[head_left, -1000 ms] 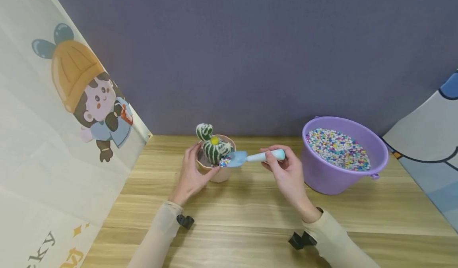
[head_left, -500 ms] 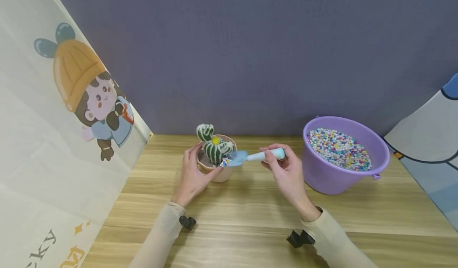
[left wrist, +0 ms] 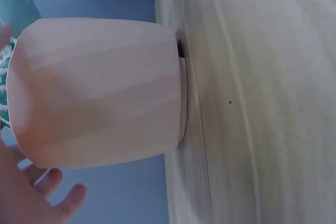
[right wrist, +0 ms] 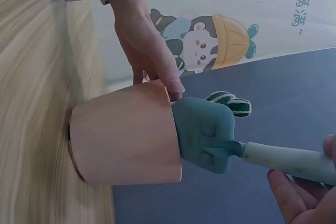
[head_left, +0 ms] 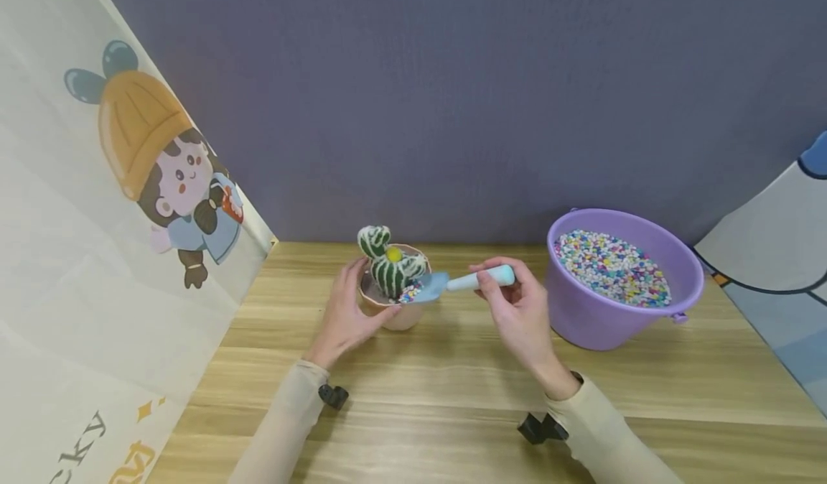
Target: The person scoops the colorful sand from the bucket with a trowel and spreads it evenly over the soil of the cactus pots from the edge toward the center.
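A pale pink flowerpot [head_left: 405, 318] stands upright on the table with a green-and-white cactus [head_left: 388, 277] in it, a yellow flower on top. My left hand [head_left: 344, 320] holds the pot by its left side near the rim, thumb at the front. My right hand [head_left: 520, 313] grips the handle of a blue toy shovel [right wrist: 202, 132]. The shovel's blade tilts over the pot's right rim, and colourful pebbles [head_left: 410, 294] lie at its tip beside the cactus. In the left wrist view the pot's wall [left wrist: 100, 90] hides most of the blade and cactus.
A purple bucket [head_left: 597, 326] with many colourful pebbles [head_left: 614, 268] stands right of my right hand. Behind the wooden table [head_left: 439, 398] rises a grey-blue wall [head_left: 413, 110]. A white panel with a cartoon figure [head_left: 181, 175] borders the left.
Pebbles have slid from the shovel's tip into the pot beside the cactus. The pot and cactus have shifted very slightly right in the head view. Both hands keep their hold.
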Tool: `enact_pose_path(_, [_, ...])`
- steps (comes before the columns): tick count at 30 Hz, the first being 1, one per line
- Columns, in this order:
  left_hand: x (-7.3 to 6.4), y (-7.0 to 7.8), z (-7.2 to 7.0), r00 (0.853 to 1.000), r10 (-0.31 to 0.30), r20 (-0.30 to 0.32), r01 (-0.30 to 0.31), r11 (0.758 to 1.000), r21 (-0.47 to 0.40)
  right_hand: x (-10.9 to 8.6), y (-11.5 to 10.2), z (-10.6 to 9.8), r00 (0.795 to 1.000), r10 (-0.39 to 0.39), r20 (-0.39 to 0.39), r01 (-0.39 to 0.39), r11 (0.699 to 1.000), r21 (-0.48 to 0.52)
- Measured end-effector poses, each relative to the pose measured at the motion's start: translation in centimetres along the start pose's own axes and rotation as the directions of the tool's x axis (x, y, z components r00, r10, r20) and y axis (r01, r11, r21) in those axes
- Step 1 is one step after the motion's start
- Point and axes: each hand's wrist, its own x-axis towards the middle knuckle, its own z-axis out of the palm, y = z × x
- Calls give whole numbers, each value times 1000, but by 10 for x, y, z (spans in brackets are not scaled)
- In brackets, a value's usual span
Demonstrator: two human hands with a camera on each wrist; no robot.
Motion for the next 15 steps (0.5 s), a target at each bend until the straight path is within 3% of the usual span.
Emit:
enact_pose_path(5, [1, -2, 2, 996, -31, 82, 32, 999, -9, 0, -1, -1, 1000, 3, 11, -3, 1000, -5])
enact_pose_path(15, [3, 0, 5, 997, -78, 30, 78, 997, 5, 0, -5, -2, 1000, 7, -4, -7, 1000, -2])
